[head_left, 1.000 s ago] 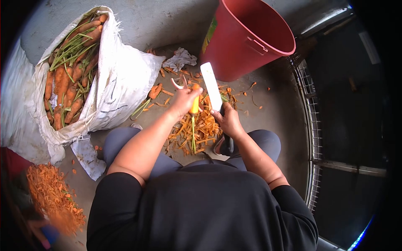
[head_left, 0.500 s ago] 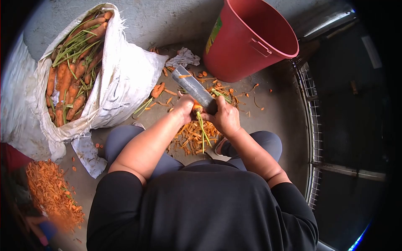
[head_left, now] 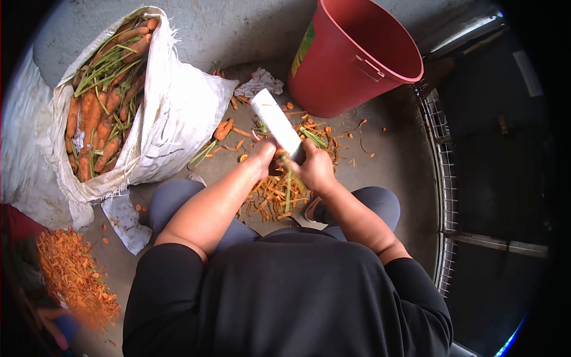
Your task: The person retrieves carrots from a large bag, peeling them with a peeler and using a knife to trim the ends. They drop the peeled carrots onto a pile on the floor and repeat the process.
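Observation:
My left hand [head_left: 262, 159] is closed around a carrot [head_left: 282, 156], most of which its fingers and the blade hide. Green stalks [head_left: 289, 190] hang from the carrot's top toward my body. In my right hand [head_left: 316, 169] is a cleaver [head_left: 276, 124], its broad blade slanting up and left and shining white in the light. The blade lies close against the carrot; the exact contact point is blurred. Beneath both hands, a pile of orange peelings [head_left: 273, 199] covers the floor between my feet.
A white sack [head_left: 172, 119] of carrots leans at the left. Beyond my hands stands a red bucket [head_left: 333, 77]. A bigger heap of peelings [head_left: 74, 273] lies at lower left, beside part of another person [head_left: 53, 327]. Wire mesh [head_left: 443, 172] runs along the right.
The cleaver has turned, so its grey face now glares white, and its tip has shifted slightly right. The carrot's top and stalks have tilted and blurred. Both hands keep their hold.

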{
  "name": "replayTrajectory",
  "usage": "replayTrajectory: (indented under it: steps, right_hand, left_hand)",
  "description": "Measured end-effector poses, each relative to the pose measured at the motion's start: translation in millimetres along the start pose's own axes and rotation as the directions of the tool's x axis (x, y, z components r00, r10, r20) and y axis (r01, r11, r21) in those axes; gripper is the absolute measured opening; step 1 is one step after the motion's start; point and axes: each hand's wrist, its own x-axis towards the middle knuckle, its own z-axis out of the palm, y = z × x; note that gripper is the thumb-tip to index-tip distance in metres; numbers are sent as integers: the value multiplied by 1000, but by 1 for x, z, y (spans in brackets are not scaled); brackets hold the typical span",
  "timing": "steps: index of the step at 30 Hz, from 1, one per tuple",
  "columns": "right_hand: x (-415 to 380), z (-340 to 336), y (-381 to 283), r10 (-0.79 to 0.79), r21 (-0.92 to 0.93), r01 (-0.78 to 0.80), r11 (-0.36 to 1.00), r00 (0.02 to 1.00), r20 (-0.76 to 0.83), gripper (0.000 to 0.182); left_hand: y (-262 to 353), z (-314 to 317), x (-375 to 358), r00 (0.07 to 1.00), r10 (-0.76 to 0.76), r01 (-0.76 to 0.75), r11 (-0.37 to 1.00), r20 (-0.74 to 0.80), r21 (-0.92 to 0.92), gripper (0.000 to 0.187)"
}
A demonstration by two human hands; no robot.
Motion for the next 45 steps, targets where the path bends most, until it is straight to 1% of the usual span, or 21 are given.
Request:
replayTrajectory:
  steps: [1,2,4,6,8,10,11,14,15,18,21,24,26,27,31,33,36,39,43,44,45]
  right_hand:
    - [4,0,9,61,248,-52,967,998,-28,52]
    - [10,9,27,34,401,35,915,986,-162,49]
    - [13,-13,41,184,762,-309,569,951,249,47]
    - [10,-18,48,107,880,-331,340,944,313,48]
    - [3,-16,52,77,884,-395,249,918,388,50]
    - [-1,-11,53,106,882,-419,215,908,405,53]
    - [-1,-7,55,120,881,-430,197,902,414,54]
    - [0,-3,72,144,858,-418,299,908,393,53]
    - [0,-8,66,158,863,-356,357,934,320,54]
    - [2,-4,71,145,843,-334,421,943,301,54]
    - [2,1,69,105,888,-331,319,944,313,52]
    - [3,1,65,104,897,-337,286,942,320,50]
    - [2,2,64,128,893,-356,274,934,333,49]
    - [2,3,63,139,891,-365,269,930,339,49]
    - [0,6,60,172,858,-431,279,901,397,48]
    - [-3,7,59,199,833,-505,226,861,468,49]
    - [-9,8,62,208,793,-575,201,816,539,50]
    - [-18,14,68,200,786,-604,132,793,575,52]
    - [-26,23,94,230,718,-688,-105,686,690,56]
    - [-29,25,101,244,692,-706,-152,652,718,56]
    - [-32,26,108,244,666,-728,-160,625,742,57]
  left_hand:
    - [3,-1,-2,1000,21,-21,992,2,125,31]
    - [2,-3,2,997,67,-72,967,27,246,38]
    - [1,-7,9,984,159,-177,863,77,472,51]
    - [5,-7,7,947,189,-298,816,260,496,54]
    - [11,-1,-1,906,158,-354,794,393,494,52]
    - [14,0,-4,876,52,-343,767,479,543,49]
    - [15,3,-7,890,55,-316,789,452,527,44]
    - [5,5,-6,838,216,-470,753,501,461,40]
    - [8,9,-11,842,230,-473,750,489,462,37]
    - [12,13,-19,810,326,-581,561,487,590,40]
    - [5,9,-13,798,380,-602,523,467,603,39]
    - [1,8,-12,849,341,-528,555,403,643,39]
    - [1,8,-14,633,590,-709,182,501,682,38]
    - [2,9,-15,490,669,-736,-26,559,677,38]
    - [1,8,-19,417,680,-661,-229,603,715,32]
    - [2,9,-21,404,664,-627,-299,629,719,28]
    - [4,15,-33,569,540,-489,-385,621,783,32]
    - [-4,11,-26,531,552,-491,-418,643,764,28]
    - [10,22,-12,815,504,-318,-24,287,948,30]
    - [20,25,8,863,470,-292,161,187,943,31]
    - [49,43,16,859,434,-441,359,271,823,32]
